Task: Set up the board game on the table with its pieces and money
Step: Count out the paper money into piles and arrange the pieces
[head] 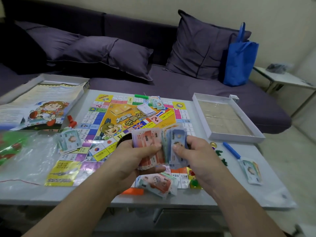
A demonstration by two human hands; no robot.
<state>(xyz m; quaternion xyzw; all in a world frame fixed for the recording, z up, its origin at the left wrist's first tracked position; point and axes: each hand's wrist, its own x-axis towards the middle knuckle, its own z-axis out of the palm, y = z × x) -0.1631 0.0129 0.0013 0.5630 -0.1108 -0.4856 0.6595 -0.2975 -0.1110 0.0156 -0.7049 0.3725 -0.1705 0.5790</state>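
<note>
L hand (pixel 136 156) & R hand (pixel 195 151) both grip fanned paper notes (pixel 153 141) over glossy square board (pixel 109 124); flat white box (pixel 224 115) to right w/ ribbed tan insert.

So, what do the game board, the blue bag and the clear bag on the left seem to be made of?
Game board: probably glossy printed paper; it shines and shows fold creases. Blue bag: likely matte non-woven fabric, soft with limp handles. Clear bag: thin plastic film, see-through, wrinkled, with glare.

Glossy paper board (pixel 106 117), crinkled clear plastic bag (pixel 32 151), matt cloth cushions (pixel 109 53).
</note>
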